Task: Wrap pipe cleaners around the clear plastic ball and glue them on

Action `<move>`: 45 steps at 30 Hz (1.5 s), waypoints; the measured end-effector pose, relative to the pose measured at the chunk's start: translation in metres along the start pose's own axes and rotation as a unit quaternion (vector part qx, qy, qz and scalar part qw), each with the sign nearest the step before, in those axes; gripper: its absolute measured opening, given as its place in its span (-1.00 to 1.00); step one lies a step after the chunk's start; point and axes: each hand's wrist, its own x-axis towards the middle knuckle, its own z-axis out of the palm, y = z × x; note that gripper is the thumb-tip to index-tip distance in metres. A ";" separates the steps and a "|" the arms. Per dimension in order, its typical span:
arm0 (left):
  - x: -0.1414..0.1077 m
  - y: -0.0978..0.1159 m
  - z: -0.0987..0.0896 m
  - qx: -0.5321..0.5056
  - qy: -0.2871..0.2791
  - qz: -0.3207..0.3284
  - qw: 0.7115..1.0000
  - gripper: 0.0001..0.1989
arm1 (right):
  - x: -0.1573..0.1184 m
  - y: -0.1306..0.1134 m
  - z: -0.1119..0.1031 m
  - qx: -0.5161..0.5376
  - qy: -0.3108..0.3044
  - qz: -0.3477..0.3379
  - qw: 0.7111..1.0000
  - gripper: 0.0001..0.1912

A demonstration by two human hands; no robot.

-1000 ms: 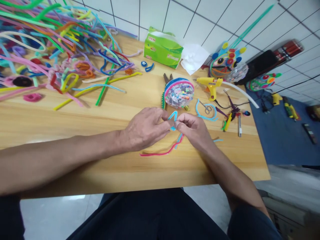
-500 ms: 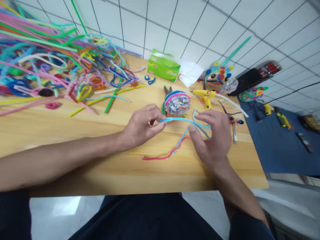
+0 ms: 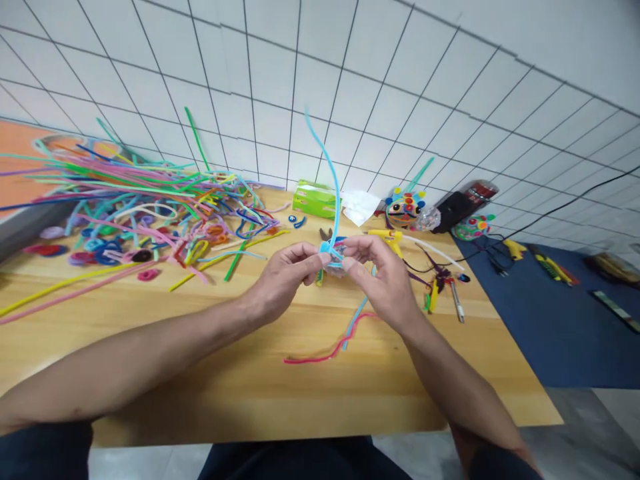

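A light blue pipe cleaner [image 3: 336,193] is bent into a small loop between my hands, one long end standing up above them. My left hand [image 3: 295,270] pinches the loop's left side between thumb and fingers. On the loop's right side, my right hand [image 3: 377,270] pinches it too. Behind my fingers, a round clear decorated piece is mostly hidden, with dark plier-like tips [image 3: 326,234] just beyond it. Below my hands, a red pipe cleaner [image 3: 320,361] lies on the wooden table [image 3: 240,387], crossing another blue pipe cleaner [image 3: 354,325].
A big heap of coloured pipe cleaners [image 3: 150,193] covers the left. At the back are a green tissue pack [image 3: 314,201] and white tissue [image 3: 360,207]. To the right are a yellow glue gun [image 3: 385,235], a decorated craft [image 3: 404,210], a pen [image 3: 457,301] and a blue mat [image 3: 545,313].
My right hand has moved in and closed on the blue pipe cleaner, which was a gentle arc and is now looped with one end up. The head view has tilted upward.
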 end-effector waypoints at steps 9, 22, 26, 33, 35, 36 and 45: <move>0.013 -0.007 0.016 0.009 -0.021 -0.001 1.000 -0.50 | 0.018 0.012 -0.001 0.202 -0.047 0.121 0.971 -0.74; 0.031 -0.005 0.007 0.124 -0.089 0.036 0.988 -0.53 | 0.018 0.027 -0.004 0.180 -0.052 0.161 0.969 -0.79; 0.033 -0.007 0.003 0.142 -0.107 0.042 0.983 -0.55 | 0.016 0.030 -0.001 0.176 -0.059 0.159 0.970 -0.76; 0.032 -0.007 0.002 0.136 -0.113 0.041 0.983 -0.52 | 0.015 0.030 0.001 0.176 -0.065 0.159 0.969 -0.65; 0.032 -0.006 0.002 0.134 -0.114 0.038 0.984 -0.51 | 0.015 0.030 0.001 0.176 -0.064 0.154 0.970 -0.62; 0.032 -0.006 0.002 0.131 -0.115 0.036 0.984 -0.51 | 0.015 0.031 0.001 0.178 -0.064 0.151 0.970 -0.61; 0.035 -0.009 0.001 0.119 -0.128 -0.011 0.985 -0.59 | 0.013 0.033 0.002 0.172 -0.059 0.146 0.972 -0.58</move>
